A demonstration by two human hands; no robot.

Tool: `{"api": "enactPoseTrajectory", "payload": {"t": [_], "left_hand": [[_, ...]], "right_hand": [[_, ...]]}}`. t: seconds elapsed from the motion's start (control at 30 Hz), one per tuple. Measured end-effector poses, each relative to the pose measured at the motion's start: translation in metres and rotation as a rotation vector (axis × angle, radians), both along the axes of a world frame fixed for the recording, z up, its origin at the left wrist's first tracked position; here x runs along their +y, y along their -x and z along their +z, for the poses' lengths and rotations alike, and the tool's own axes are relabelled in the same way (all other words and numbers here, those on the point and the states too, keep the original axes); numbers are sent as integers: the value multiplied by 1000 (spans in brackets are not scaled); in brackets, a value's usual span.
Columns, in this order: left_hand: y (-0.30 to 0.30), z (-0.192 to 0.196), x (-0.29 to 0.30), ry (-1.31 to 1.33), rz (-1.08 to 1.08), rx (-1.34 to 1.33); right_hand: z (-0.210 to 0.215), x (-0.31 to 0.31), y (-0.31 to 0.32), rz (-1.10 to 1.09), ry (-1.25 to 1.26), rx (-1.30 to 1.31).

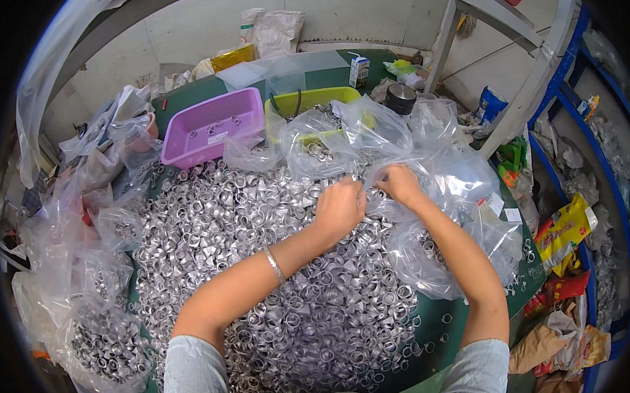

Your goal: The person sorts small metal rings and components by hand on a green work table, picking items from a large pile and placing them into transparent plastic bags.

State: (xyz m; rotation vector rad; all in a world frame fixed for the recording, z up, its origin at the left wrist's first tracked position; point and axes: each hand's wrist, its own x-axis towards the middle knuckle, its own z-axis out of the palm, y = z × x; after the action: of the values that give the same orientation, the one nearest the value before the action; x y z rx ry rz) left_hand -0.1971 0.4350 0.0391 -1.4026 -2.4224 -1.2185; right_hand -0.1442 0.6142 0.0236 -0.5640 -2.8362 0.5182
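Observation:
A wide heap of silver metal rings covers much of the green table. Over the far side of the heap, my left hand is closed, its fingertips at the edge of a clear plastic bag. Just to its right my right hand pinches the same plastic, the two hands a short gap apart. Exactly what lies between the fingertips is partly hidden. Another clear bag with some rings in it lies just beyond my hands. On my left wrist is a silver bracelet.
Behind the heap stand a purple basket with a few rings and a yellow-green basket. A dark-lidded jar and a drink carton are farther back. Bags of rings lie at left; a blue metal rack stands at right.

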Motion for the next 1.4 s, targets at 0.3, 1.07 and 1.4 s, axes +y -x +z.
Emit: {"api": "enactPoseTrajectory", "payload": {"t": [0.3,1.07,1.4], "left_hand": [[-1,0,0,9,-20,-5],[2,-6,-2,-115,-37,-82],[2,-5,-3,-117,-40,-87]], "right_hand": [[2,12,-38,-56,570,233],[2,-5,-5,-175,141,-23],[17,-8,-3,-153,-39,-161]]}}
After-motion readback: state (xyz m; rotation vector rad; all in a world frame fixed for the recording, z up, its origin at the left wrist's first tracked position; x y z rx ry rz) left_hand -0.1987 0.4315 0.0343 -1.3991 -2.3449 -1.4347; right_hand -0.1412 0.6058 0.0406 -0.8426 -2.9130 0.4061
